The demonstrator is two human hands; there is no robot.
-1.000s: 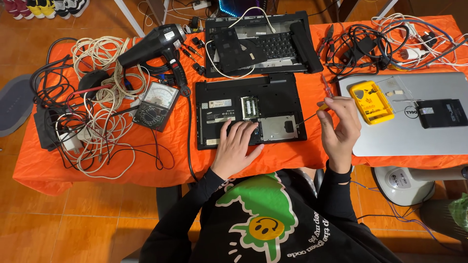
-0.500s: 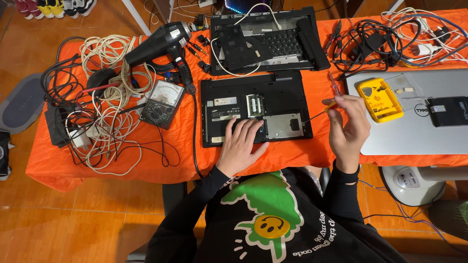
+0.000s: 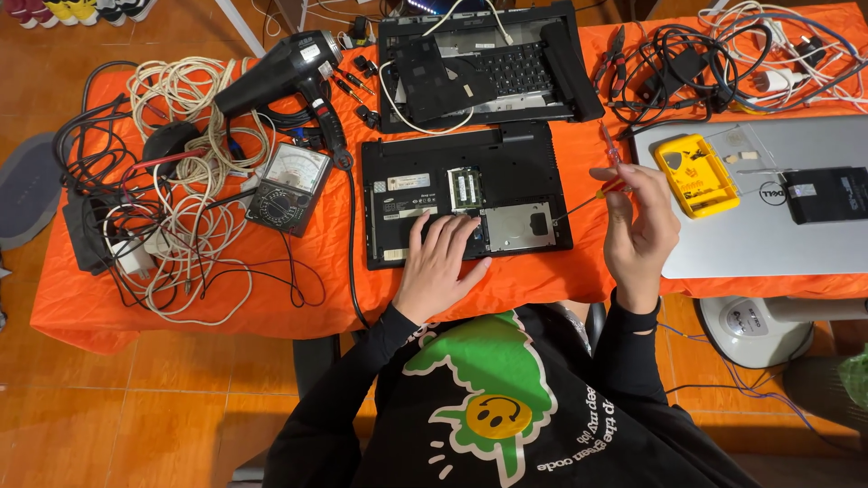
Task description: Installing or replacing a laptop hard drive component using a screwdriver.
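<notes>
A black laptop base lies upside down on the orange table, its memory and drive bays uncovered. My left hand rests flat on its near edge, fingers spread. Just right of the base, my right hand is raised and grips a thin screwdriver with an orange-red handle, its tip pointing toward the base's right side.
Another opened black laptop lies behind. A silver closed laptop at right carries a yellow tool case and a black drive. A black hair dryer, an analog multimeter and tangled cables fill the left.
The view has shifted slightly. My right hand has lifted a little with the screwdriver beside the base. My left hand stays on the laptop base.
</notes>
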